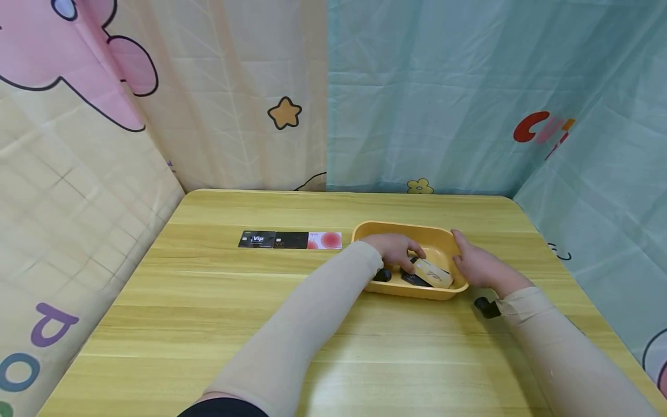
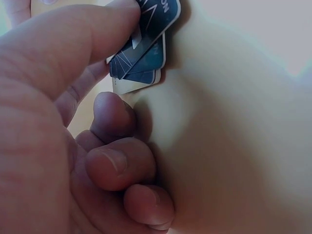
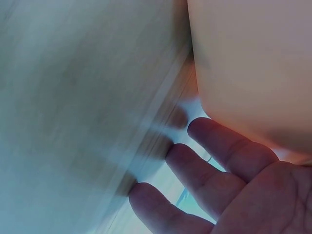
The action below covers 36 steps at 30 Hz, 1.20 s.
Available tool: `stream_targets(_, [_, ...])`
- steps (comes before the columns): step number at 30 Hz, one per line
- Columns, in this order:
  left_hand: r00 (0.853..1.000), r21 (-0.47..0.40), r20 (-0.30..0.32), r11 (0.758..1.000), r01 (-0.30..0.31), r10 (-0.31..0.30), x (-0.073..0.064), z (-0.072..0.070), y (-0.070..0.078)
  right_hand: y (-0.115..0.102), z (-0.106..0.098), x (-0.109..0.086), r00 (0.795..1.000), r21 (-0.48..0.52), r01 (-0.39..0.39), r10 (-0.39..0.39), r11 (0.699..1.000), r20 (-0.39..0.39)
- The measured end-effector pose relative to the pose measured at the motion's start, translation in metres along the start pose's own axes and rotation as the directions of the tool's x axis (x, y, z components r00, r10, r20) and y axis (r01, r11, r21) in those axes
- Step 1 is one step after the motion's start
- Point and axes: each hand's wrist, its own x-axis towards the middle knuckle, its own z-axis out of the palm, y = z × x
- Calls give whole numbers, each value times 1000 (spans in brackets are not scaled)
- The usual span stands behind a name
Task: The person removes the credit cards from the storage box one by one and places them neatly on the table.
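A yellow plastic basket (image 1: 411,294) sits on the table toward the right. Inside it lies a loose pile of cards, a cream card (image 1: 435,274) on top of a dark one (image 1: 416,280). My left hand (image 1: 394,248) reaches in and pinches cards at the pile's left end. Dark printed cards (image 2: 155,22) fan out by the thumb in the left wrist view; the other fingers curl beside them. My right hand (image 1: 482,265) holds the basket's right end, thumb at the rim. Its other fingers (image 3: 214,183) extend along the outer wall in the right wrist view.
Left of the basket, three cards lie edge to edge in a row: a dark Vip card (image 1: 256,239), a black card (image 1: 290,240) and a pink-and-white card (image 1: 325,240). Printed curtains (image 1: 417,104) hang behind and beside the wooden table (image 1: 208,313).
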Motion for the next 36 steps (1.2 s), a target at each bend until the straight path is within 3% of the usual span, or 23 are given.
stream_targets(17, [1000,-25,0,1000,-3,3,-3,1,2,0,1,-2,1000,-1,9,-9,1000,-22])
stream_targets(36, [999,32,-18,999,-32,33,-1,1,1,1,1,-2,1000,40,3,-3,999,-3])
